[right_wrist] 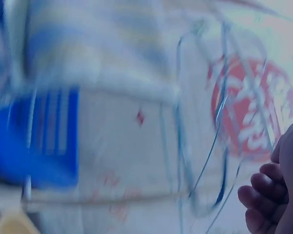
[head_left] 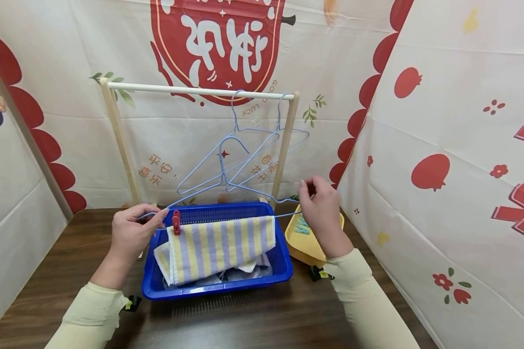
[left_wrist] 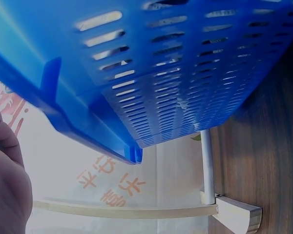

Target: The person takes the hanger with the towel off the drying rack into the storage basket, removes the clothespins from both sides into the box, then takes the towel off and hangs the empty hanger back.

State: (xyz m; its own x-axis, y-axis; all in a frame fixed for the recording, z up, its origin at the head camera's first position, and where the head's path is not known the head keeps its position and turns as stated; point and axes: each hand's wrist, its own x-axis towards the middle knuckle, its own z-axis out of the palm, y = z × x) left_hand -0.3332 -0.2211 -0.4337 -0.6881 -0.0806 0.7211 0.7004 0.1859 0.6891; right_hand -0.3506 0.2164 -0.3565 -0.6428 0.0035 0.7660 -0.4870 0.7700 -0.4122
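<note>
A blue wire hanger [head_left: 222, 175] carries a folded yellow, grey and white striped towel [head_left: 222, 247] over its lower bar. A red clothespin [head_left: 176, 223] clips the towel near its left edge. My left hand [head_left: 135, 228] grips the hanger's left end. Beside the hanger's right end is my right hand [head_left: 320, 206], fingers curled, with nothing visible in them; its curled fingers [right_wrist: 263, 192] also show in the blurred right wrist view. The towel hangs over a blue basket [head_left: 218, 291] with more cloth inside, partly hidden by the towel.
A wooden rack with a white rail [head_left: 192, 89] stands behind the basket. Two blue hangers [head_left: 236, 114] hang at its right side. A yellow basket [head_left: 307, 252] with several teal clothespins [head_left: 302, 227] sits under my right hand. Printed cloth walls [head_left: 441, 121] enclose the brown table [head_left: 227, 325].
</note>
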